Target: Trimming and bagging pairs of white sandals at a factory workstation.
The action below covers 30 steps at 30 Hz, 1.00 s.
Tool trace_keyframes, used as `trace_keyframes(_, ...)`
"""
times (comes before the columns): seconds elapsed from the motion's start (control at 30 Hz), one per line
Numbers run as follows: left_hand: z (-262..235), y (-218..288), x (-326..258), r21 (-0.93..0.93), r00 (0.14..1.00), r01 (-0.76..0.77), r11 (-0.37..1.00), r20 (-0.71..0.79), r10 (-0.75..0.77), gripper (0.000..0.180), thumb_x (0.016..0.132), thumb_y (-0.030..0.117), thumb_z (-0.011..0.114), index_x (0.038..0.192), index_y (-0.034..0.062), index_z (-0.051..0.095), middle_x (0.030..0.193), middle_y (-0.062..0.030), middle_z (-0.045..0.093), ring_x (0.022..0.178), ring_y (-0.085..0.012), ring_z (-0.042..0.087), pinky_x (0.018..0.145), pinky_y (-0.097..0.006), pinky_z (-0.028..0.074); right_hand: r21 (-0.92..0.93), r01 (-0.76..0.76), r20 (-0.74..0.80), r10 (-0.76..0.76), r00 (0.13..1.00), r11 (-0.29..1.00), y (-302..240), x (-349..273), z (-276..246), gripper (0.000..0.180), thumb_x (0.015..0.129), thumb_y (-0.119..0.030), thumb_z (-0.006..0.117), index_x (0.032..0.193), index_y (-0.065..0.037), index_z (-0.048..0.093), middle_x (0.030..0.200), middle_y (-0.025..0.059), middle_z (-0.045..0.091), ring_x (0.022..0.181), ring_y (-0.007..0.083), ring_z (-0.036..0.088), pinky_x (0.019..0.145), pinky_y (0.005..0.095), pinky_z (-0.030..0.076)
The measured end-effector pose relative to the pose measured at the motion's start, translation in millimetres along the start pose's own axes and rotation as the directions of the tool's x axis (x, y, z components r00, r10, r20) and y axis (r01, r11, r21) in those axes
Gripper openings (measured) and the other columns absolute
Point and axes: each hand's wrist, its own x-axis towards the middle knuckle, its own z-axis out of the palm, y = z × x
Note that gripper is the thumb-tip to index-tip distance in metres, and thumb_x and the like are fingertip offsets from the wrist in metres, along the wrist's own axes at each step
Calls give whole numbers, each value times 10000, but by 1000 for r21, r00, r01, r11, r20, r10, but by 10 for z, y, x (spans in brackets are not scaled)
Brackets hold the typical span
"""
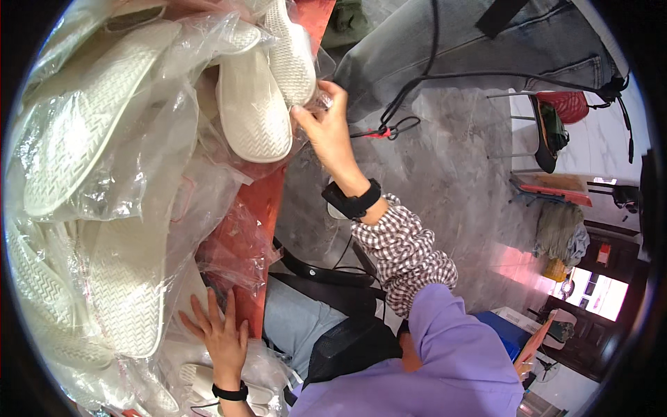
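Observation:
My right hand (330,128) has its thumb and fingers closed on crinkled clear plastic (324,99) at the near end of a white shoe sole (292,64). The thumb is close against that sole's tip. Just left of it lies another pale sole (255,115) with a woven pattern at its toe. My left hand (221,340) lies palm down with its fingers spread on plastic-covered soles and grips nothing. Bagged white soles (125,285) with a herringbone tread spread around it. A large sole (90,132) in a clear bag rests farther up the pile.
The pile covers a red table (260,208), whose edge runs along my side. Another person's leg in grey jeans (479,55) is beyond my right hand. A black cable (479,75) hangs across there. A chair with bags (545,132) stands at the far right.

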Motion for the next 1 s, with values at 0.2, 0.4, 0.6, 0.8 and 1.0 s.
trace_keyframes(0.2, -4, 15, 41, 33, 1000, -2, 999, 30, 1, 625, 872, 376, 560, 1453, 192, 419, 1584, -130, 185, 1446, -444, 69, 1130, -659, -13, -38, 22, -175, -28, 984, 999, -15, -19, -326, 573, 960, -202, 582, 1425, -50, 283, 1372, 161, 362, 1193, 260, 491, 951, 355, 458)
trace_keyframes(0.4, -20, -3, 9, 52, 999, 14, 999, 34, -16, 601, 892, 382, 550, 1447, 188, 426, 1577, -128, 193, 1433, -465, 87, 1116, -684, 7, -281, -274, -30, 277, 960, 920, 759, -547, -982, 294, 998, -256, 500, 1027, 2, 638, 915, 72, 663, 876, 151, 627, 772, 285, 498)
trace_keyframes(0.6, 37, -1, -4, 93, 993, -19, 996, 114, 9, 601, 915, 407, 520, 1459, 175, 408, 1583, -171, 151, 1427, -501, 55, 1117, -673, -12, -812, -444, -135, 619, 774, 379, 2824, -1663, -2351, 322, 881, -259, 620, 1042, 13, 677, 960, 181, 699, 909, 292, 668, 829, 353, 502)
trace_keyframes(0.8, 201, -60, -101, 90, 992, -48, 995, 122, 36, 671, 955, 561, 405, 1530, 280, 201, 1604, -157, 63, 1422, -520, 66, 1055, -754, 88, -729, -590, -296, 617, 729, 348, 3527, -2131, -2876, 266, 856, -151, 612, 1060, 6, 678, 928, 166, 662, 678, 252, 648, 541, 323, 533)
trace_keyframes(1.0, 345, -210, -350, -28, 991, -42, 999, 123, 45, 672, 946, 578, 415, 1526, 338, 176, 1596, -201, -12, 1398, -574, -40, 1019, -791, 6, -401, -813, -330, 762, 557, 421, 3573, -1839, -2759, 241, 848, -189, 649, 1011, -12, 660, 1113, 158, 583, 1034, 268, 576, 876, 444, 513)
